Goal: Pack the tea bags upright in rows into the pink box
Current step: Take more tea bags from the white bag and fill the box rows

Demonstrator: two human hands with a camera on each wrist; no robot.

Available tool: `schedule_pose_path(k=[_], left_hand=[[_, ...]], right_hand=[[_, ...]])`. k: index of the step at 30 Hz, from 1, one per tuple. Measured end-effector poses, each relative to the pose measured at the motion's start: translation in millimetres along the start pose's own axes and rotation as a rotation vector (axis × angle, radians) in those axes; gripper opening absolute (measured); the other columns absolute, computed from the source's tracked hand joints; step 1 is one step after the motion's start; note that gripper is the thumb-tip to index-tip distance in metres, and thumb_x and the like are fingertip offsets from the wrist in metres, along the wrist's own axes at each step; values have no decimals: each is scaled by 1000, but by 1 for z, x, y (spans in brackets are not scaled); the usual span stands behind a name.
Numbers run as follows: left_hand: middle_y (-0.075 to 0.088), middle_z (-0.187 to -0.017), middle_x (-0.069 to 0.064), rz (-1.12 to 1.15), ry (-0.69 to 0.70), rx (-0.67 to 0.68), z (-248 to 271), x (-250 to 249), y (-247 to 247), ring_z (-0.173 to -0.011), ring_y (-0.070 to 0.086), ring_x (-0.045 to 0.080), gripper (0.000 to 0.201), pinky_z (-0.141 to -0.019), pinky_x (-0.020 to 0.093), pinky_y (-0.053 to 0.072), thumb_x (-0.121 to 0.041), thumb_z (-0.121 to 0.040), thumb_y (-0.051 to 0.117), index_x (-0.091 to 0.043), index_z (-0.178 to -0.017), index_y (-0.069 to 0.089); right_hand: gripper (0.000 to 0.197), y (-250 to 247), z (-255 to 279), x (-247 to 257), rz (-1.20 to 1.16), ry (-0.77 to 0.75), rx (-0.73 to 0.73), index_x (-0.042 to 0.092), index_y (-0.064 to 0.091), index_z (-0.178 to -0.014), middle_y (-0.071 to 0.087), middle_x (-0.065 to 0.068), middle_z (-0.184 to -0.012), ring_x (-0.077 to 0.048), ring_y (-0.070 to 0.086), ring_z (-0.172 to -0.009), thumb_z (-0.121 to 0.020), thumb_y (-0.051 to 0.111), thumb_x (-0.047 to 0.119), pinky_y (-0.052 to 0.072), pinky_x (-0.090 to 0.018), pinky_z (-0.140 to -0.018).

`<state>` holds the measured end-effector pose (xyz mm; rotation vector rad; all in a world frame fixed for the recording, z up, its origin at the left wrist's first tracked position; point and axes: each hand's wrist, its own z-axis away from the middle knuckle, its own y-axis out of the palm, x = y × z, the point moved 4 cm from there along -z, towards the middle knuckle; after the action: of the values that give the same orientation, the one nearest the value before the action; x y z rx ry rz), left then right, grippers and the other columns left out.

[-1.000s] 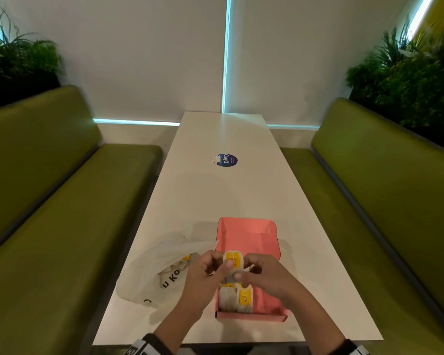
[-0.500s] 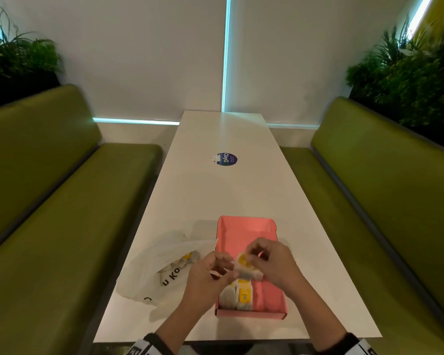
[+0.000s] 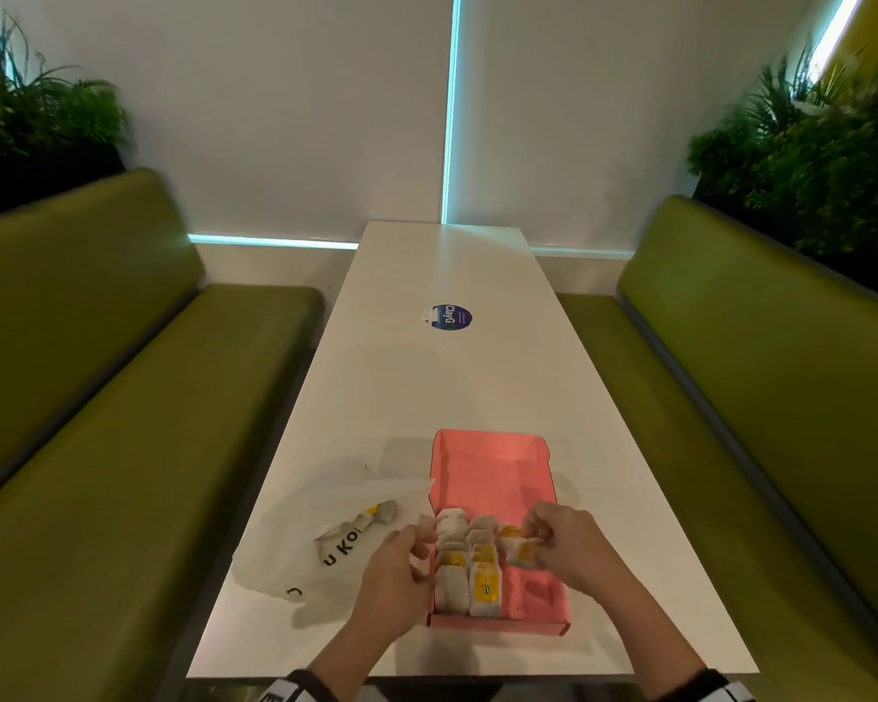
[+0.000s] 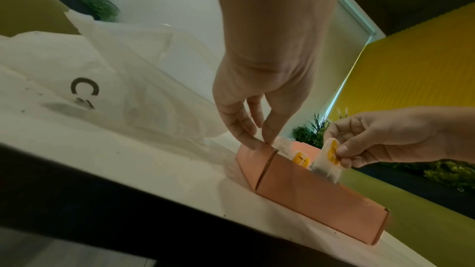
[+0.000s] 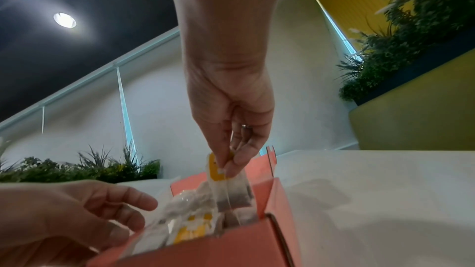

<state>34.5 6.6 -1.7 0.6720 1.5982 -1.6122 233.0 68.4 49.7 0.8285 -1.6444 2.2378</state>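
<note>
Right hand point(image 3: 566, 552): thumb and fingertips pinched on the yellow-tagged top of one tea bag point(image 3: 519, 552), which hangs upright over the right side of the pink box point(image 3: 492, 463), its lower edge down among the bags already inside. A ring shows on one finger in the right wrist view.

Left hand point(image 3: 391, 580): fingers extended and loosely bent, tips touching the top edge of the box's left wall near the front corner; it has hold of nothing.

Pink box: open-topped cardboard, set lengthwise on the worktop point(image 3: 427, 387) near its front edge. Contents: packed tea bags point(image 3: 465, 564), white sachets with yellow tags, standing upright in two rows along the left side at the near end. The right column holds only the bag in the right hand and one beside it. The far half of the box shows bare pink floor.

White plastic bag point(image 3: 325, 534): crumpled, black lettering partly legible, lying on the worktop just left of the box, its edge touching the box's left wall. Contents: at least one loose tea bag point(image 3: 376, 514) with a yellow tag, lying flat at the mouth.

Round blue sticker point(image 3: 449, 317): on the worktop, well beyond the box.

Green benches point(image 3: 123, 423): one along each side of the worktop, with plants behind.
</note>
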Motion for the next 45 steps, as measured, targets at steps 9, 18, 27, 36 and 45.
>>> schedule_pose_path(k=[9, 18, 27, 36, 45], left_hand=[[53, -89, -11, -26, 41, -15, 1, 4, 6, -70, 53, 9, 40, -59, 10, 43, 0, -79, 62, -37, -91, 52], [53, -90, -13, -39, 55, -24, 1, 5, 7, -87, 55, 8, 36, -67, 12, 46, -3, -79, 64, -36, -86, 51], [52, -90, -14, -35, 21, -26, -1, 7, 8, -88, 54, 8, 30, -70, 14, 48, -2, -79, 63, -29, -89, 55], [52, -91, -13, -71, 39, -13, -3, 6, 8, -75, 51, 6, 29, -68, 12, 45, -1, -78, 64, -27, -86, 55], [52, -91, -12, -73, 27, -19, 1, 4, 7, -69, 49, 5, 26, -64, 9, 42, -1, -80, 63, -25, -86, 57]], right_hand=[[28, 24, -8, -2, 77, 39, 23, 27, 43, -59, 50, 6, -67, -13, 48, -66, -75, 55, 8, 31, -14, -51], [15, 40, -16, -9, 47, 58, -250, 12, 61, -99, 55, -4, -102, -12, 45, -82, -85, 55, 9, 32, -18, -70], [10, 40, -9, -14, 13, 125, -340, 7, 55, -99, 47, -5, -95, -13, 44, -75, -90, 50, 6, 31, -15, -56], [27, 61, -2, -1, 182, 89, -2, 12, 59, -114, 62, -4, -117, -16, 59, -100, -98, 39, 18, 44, -22, -91], [15, 60, -3, -7, 167, 209, -55, 15, 58, -94, 57, -8, -114, -21, 57, -102, -85, 47, 9, 46, -26, -81]])
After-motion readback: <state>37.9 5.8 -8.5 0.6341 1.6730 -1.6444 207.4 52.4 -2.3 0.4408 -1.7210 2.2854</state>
